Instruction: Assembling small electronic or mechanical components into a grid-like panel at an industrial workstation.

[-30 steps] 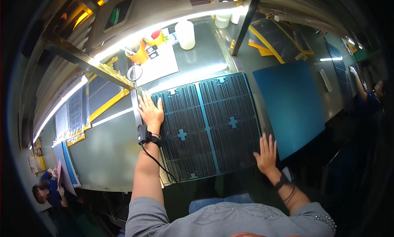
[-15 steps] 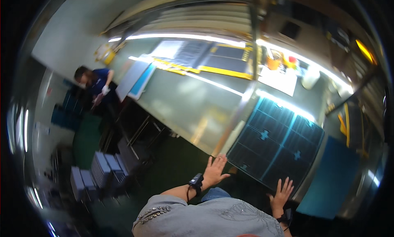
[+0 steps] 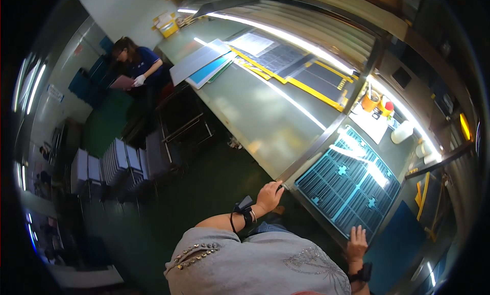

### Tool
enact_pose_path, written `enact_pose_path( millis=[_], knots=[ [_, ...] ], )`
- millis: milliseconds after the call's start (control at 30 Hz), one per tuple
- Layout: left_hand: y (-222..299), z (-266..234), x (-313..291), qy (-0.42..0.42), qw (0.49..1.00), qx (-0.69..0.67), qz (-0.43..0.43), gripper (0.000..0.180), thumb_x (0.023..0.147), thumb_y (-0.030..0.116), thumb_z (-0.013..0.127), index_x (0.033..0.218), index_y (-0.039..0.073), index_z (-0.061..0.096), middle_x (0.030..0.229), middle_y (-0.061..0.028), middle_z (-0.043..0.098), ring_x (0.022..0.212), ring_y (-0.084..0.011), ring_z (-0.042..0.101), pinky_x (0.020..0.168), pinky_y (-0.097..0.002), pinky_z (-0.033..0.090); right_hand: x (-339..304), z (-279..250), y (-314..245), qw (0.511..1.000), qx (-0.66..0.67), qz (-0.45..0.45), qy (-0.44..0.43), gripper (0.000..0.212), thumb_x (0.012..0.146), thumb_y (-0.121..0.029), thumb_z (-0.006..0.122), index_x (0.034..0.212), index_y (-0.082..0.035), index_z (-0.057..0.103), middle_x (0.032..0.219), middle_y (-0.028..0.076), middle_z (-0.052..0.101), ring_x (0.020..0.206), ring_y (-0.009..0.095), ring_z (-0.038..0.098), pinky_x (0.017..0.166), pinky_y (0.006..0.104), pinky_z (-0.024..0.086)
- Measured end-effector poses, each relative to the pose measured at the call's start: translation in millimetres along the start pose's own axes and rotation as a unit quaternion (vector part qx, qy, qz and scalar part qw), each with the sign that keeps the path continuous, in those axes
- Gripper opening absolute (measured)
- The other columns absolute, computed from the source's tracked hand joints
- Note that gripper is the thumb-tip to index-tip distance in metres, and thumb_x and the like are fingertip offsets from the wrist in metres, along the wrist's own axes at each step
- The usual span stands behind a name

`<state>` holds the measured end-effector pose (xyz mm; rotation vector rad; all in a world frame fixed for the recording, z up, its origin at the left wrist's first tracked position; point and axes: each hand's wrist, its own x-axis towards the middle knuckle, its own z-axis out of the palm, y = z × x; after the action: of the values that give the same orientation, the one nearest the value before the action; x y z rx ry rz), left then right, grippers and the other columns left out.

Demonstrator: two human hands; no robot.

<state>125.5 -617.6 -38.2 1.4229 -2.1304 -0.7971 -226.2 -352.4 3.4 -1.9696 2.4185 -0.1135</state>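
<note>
A rectangular dark panel (image 3: 348,185) with bright teal lines and small cross shapes lies flat on the bench in front of me. At the panel's near right edge, my right hand (image 3: 357,246) rests with its fingers stretched out over the border. My left hand (image 3: 269,197) is by the bench edge, just off the panel's left corner. Its fingers are curled in, and a small dark bit shows at the fingertips; what it is I cannot make out. Both wrists carry black strapped devices.
Yellow-edged dark sheets (image 3: 311,80) lie at the bench's back. Grey and blue boards (image 3: 201,63) lie at its far left end. Orange tubs (image 3: 371,101) and a white container (image 3: 401,132) stand behind the panel. Stacked panels (image 3: 115,162) stand on the floor; a co-worker (image 3: 138,65) holds a board.
The view has swung, moving the scene's far left end rightward. My left fingers, spread before, are now curled in. My right hand has come to the panel's edge with its fingers closer together.
</note>
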Motion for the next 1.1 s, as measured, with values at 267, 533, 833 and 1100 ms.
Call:
enact_pose_path(
  millis=[267, 533, 833, 1100],
  knots=[
    [49, 38, 12, -0.341, 0.870, -0.336, -0.120, 0.056, 0.095, 0.050, 0.063, 0.123, 0.001, 0.066, 0.115, -0.0129, 0.071, 0.104, -0.0225, 0.068, 0.089, -0.0361, 0.053, 65, -278, 132, 0.981, -0.041, 0.177, 0.065, 0.035, 0.099, -0.023, 0.058, 0.125, -0.001, 0.062, 0.108, 0.012, 0.067, 0.105, 0.028, 0.062, 0.091, 0.0346, 0.047],
    [71, 69, -46, -0.265, 0.550, -0.675, -0.415, 0.064, 0.093, 0.049, 0.065, 0.139, 0.008, 0.051, 0.129, -0.0082, 0.064, 0.116, -0.0212, 0.063, 0.107, -0.0464, 0.044, 161, -241, 218, 0.944, 0.326, 0.052, -0.013, 0.028, 0.091, -0.018, 0.065, 0.110, 0.003, 0.063, 0.090, 0.003, 0.059, 0.086, 0.016, 0.054, 0.079, 0.0294, 0.043],
    [1, 108, -69, -0.197, 0.584, -0.618, -0.488, 0.049, 0.093, 0.037, 0.070, 0.127, 0.004, 0.056, 0.124, -0.0144, 0.065, 0.111, -0.0300, 0.065, 0.096, -0.0423, 0.054, 143, -25, 210, 0.911, 0.377, 0.160, 0.049, 0.029, 0.088, -0.014, 0.070, 0.114, 0.001, 0.067, 0.111, 0.018, 0.069, 0.094, 0.027, 0.069, 0.086, 0.0362, 0.053],
    [-10, 125, -43, -0.254, 0.606, -0.585, -0.476, 0.048, 0.099, 0.031, 0.061, 0.131, -0.002, 0.049, 0.131, -0.0200, 0.057, 0.125, -0.0388, 0.054, 0.104, -0.0513, 0.048, -257, 95, 168, 0.526, -0.045, 0.826, 0.199, 0.057, 0.084, -0.052, 0.073, 0.109, -0.003, 0.060, 0.091, 0.017, 0.066, 0.088, 0.038, 0.062, 0.081, 0.0504, 0.049]
  ],
)
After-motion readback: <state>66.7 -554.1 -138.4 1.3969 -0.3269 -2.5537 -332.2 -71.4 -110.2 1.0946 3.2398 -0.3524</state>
